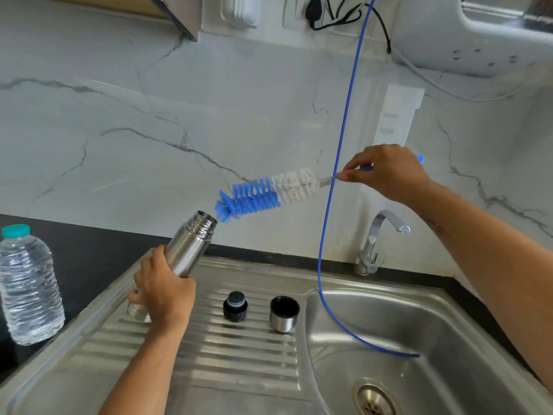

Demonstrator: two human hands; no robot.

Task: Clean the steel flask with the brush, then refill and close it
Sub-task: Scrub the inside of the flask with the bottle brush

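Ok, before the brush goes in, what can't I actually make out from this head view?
- Inside of the steel flask: its mouth tilts away, so whether it holds water or dirt is unseen.
- Flask base: partly covered by the left hand.
- Bottle brush handle: wrapped by the right hand.
- Sink drain: cut off by the bottom edge.

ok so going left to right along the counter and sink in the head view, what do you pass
water bottle → left hand holding the flask → black stopper → steel cup → tap
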